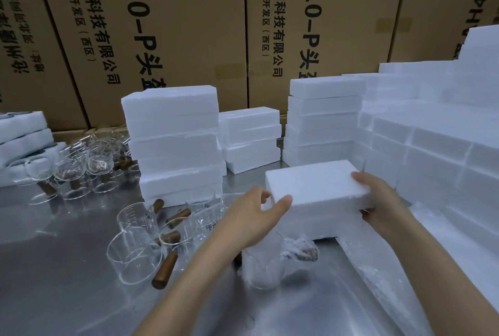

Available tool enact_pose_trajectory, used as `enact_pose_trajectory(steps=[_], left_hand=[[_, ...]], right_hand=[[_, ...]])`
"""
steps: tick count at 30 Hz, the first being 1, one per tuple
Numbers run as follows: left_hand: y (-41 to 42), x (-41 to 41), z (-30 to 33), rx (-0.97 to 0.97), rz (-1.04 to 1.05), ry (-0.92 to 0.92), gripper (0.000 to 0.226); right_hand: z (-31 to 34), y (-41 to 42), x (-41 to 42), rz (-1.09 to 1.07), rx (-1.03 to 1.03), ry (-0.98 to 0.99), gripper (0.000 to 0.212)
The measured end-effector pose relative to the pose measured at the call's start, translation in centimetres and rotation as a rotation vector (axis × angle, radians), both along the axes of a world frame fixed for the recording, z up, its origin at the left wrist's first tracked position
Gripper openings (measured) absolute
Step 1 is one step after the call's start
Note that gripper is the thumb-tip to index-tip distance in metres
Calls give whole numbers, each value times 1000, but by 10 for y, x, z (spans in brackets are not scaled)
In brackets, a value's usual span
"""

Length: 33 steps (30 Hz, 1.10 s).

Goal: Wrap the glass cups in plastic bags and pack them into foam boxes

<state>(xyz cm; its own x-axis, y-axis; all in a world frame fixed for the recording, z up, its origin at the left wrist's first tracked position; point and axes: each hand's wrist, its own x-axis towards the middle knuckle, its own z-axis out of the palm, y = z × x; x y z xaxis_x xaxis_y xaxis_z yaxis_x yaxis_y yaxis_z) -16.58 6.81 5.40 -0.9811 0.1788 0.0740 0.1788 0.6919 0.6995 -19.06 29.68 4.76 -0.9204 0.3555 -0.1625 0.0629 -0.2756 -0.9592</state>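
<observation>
Two hands are holding a white foam box (318, 195) just above the shiny metal table (67, 268). The left hand (253, 217) is gripping its near left corner, thumb on top. The right hand (378, 200) is gripping the right end, fingers curled round the edge. A glass cup in a plastic bag (278, 262) is lying right below (looking crinkly). More glass cups (140, 244) are sitting to the left, beside foam box stacks (175, 144).
</observation>
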Motion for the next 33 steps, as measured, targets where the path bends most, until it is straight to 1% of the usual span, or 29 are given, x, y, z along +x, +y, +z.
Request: enact_pose_trajectory(steps=[3, 4, 6, 8, 10, 12, 14, 16, 18, 21, 22, 24, 26, 27, 28, 30, 33], left_hand=[[-14, 3, 17, 5, -120, -74, 80], [-21, 5, 24, -45, -191, -117, 86], [-34, 9, 35, -221, -352, -202, 89], [-42, 12, 38, -401, -448, -237, 93], [-41, 15, 34, -510, -476, -229, 98], [-36, 14, 28, -556, -474, -190, 97], [-33, 13, 24, -567, -452, -142, 90], [-32, 11, 22, -560, -444, -100, 80], [-31, 11, 21, -542, -450, -72, 68], [-35, 14, 29, -423, -428, -50, 55], [-38, 15, 35, -362, -416, -25, 52], [-40, 16, 48, -150, -372, 61, 50], [-38, 13, 55, 106, -266, 229, 54], [-34, 8, 56, 197, -194, 318, 57], [-27, 3, 56, 242, -129, 380, 59], [-11, -10, 52, 215, -62, 410, 60], [10, -29, 38, 9, -89, 335, 64]], right_hand=[[-2, 9, 0, -38, -318, 125, 4], [-3, 11, 1, -57, -395, 144, 3], [-7, 14, 1, -92, -510, 155, 4], [-11, 16, 1, -112, -571, 148, 5], [-13, 16, 1, -124, -607, 133, 5], [-14, 16, 1, -128, -637, 126, 3], [-14, 16, 1, -125, -640, 125, 1], [-15, 15, 1, -123, -643, 123, 1], [-15, 15, 1, -120, -653, 123, 6], [-16, 16, 1, -117, -681, 121, 17], [-16, 17, 1, -120, -698, 118, 19], [-16, 17, 1, -131, -733, 107, 20], [-16, 17, 2, -137, -752, 101, 20], [-16, 16, 2, -137, -757, 101, 21], [-16, 16, 2, -137, -759, 101, 21], [-17, 16, 2, -132, -754, 102, 20], [-17, 17, 1, -131, -742, 95, 21]])
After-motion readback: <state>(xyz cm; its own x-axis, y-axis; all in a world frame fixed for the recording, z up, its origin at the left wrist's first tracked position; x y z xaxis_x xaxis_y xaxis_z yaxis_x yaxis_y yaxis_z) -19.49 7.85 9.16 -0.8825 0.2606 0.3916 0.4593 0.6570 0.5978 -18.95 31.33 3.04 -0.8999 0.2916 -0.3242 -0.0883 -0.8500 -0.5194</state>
